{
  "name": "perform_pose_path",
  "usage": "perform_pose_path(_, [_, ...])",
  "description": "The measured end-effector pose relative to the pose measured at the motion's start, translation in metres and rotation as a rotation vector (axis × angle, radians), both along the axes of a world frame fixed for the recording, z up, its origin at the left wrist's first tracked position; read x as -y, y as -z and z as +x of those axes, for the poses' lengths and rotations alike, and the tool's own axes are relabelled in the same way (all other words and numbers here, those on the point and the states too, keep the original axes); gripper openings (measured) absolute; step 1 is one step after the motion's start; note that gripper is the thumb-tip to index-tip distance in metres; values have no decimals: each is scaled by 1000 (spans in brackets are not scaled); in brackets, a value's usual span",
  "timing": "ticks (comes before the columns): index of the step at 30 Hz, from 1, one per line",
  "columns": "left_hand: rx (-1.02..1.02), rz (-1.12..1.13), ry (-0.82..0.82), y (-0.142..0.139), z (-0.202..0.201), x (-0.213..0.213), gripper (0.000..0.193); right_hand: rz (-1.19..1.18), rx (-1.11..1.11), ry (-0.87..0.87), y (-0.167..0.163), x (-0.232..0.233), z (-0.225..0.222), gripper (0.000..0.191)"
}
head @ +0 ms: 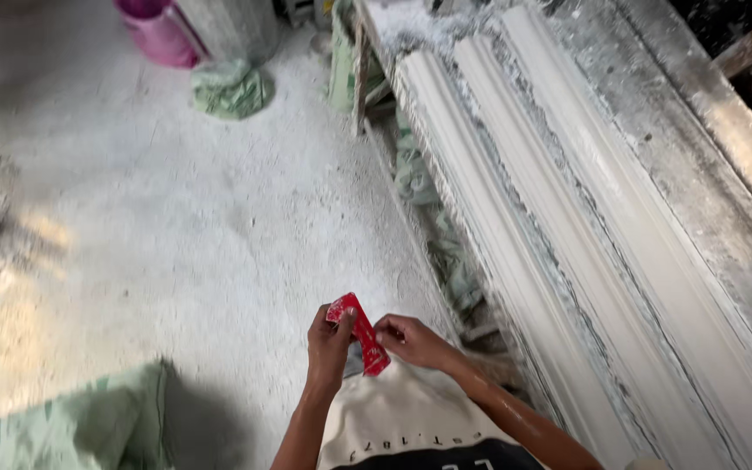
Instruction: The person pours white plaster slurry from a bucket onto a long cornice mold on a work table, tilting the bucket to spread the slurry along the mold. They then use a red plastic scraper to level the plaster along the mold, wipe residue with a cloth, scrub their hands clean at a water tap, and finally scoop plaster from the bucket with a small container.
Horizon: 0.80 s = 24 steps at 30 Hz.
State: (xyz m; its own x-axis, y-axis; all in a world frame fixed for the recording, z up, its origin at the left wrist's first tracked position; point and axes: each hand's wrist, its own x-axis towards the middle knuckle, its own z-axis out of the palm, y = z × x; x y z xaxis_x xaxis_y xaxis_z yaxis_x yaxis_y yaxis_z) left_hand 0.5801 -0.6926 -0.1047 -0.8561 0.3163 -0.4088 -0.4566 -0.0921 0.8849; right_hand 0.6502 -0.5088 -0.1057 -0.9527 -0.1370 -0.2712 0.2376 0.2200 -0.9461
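A: What are the hands doing?

B: Both are on a small red packet [359, 332], held low in the view in front of the person's cream shirt [393, 418]. The left hand [328, 344] is closed around the packet's upper end, thumb over the top. The right hand [406, 339] pinches the packet's side edge with its fingertips.

A: How does the packet sit?

B: Tilted, its top leaning toward the left hand and its lower end pointing down toward the shirt. It looks crumpled and flat. What is inside, I cannot tell.

A: Is it over the bench?

B: No, it is above the floor [202, 218], which is pale and dusted white. The bench [698, 174] runs along the right, well apart from the hands, and it is grey and powdery.

A: What lies on the bench?

B: Long white mouldings [567, 244], side by side, running from the far end toward the near corner. Loose white crumbs sit around their far ends.

A: And elsewhere on the floor?

B: A pink bucket [158, 30] at the top, a green sack [230, 87] just beside it, and another green sack [71, 426] at the lower left. More green sacking [446, 252] is tucked under the bench edge.
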Motion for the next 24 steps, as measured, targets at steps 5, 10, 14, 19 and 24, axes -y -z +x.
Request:
perform_pose_path(5, [-94,0,356,-32,-139,-42,37,-14,-34,172,-21,-26,-95,12])
perform_pose_path(10, [-162,-167,733,-21,-236,-104,34,-257,-80,657,-19,-77,-176,12])
perform_pose_path(14, [-144,-111,771,12,-275,-150,26,-374,-111,841,-9,-123,-233,12])
perform_pose_path(19, [-8,1,678,34,-320,-203,23,-209,-68,726,-15,-193,-289,21])
perform_pose_path(24, [-11,9,724,25,-392,-280,27,-66,4,826,-22,-265,-318,33])
